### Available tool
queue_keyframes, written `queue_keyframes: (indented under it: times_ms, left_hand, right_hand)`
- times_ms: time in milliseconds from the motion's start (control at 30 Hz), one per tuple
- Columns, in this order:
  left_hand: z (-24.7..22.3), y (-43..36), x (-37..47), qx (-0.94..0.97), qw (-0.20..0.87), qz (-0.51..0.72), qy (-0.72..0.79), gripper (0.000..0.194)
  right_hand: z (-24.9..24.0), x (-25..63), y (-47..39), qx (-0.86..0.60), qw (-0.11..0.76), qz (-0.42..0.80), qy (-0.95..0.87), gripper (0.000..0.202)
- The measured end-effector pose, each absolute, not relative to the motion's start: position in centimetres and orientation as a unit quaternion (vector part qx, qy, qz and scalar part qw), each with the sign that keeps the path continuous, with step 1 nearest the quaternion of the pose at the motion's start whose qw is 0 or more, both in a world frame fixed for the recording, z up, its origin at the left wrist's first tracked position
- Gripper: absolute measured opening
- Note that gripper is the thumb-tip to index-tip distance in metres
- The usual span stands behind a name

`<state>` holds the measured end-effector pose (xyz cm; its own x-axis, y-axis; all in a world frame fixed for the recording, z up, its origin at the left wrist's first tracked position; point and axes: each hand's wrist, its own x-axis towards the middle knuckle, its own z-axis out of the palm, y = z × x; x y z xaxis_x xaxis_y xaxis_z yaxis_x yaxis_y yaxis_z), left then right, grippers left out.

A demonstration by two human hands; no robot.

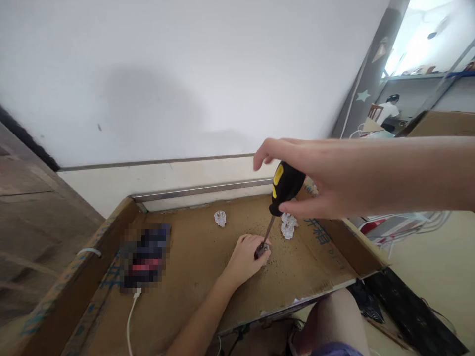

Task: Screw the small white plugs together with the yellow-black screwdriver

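Observation:
My right hand is closed around the black-and-yellow handle of a screwdriver, palm over its top. The shaft slants down to my left hand, which rests on the cardboard and pinches a small clear plastic plug part. The screwdriver's tip meets that part, though my fingers hide most of it and the exact contact point. Just right of the left hand lie clear plastic plug parts, touching each other. Another clear plug part with metal prongs sits alone towards the back.
A cardboard tray with raised sides covers the work surface, with dark specks near my left hand. A blurred-out device with a white cable lies at left. The white wall stands behind. A person sits far right.

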<state>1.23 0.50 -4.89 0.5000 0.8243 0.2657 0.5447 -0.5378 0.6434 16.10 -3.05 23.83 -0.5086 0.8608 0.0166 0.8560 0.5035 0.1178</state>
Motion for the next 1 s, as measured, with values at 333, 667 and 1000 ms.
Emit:
queue_keyframes:
  times_ms: [333, 667, 1000]
  left_hand:
    - [-4.8, 0.7, 1.4, 0.830, 0.238, 0.286, 0.415, 0.009]
    - [-4.7, 0.6, 1.5, 0.833, 0.228, 0.295, 0.408, 0.009]
    - [-4.8, 0.6, 1.4, 0.826, 0.239, 0.289, 0.422, 0.012]
  right_hand:
    - [22.8, 16.9, -2.9, 0.457, -0.024, 0.087, 0.885, 0.028]
    - [22.4, 17.7, -2.7, 0.423, -0.048, 0.116, 0.897, 0.025]
    - [23.0, 17.0, -1.3, 0.423, -0.015, 0.080, 0.902, 0.026]
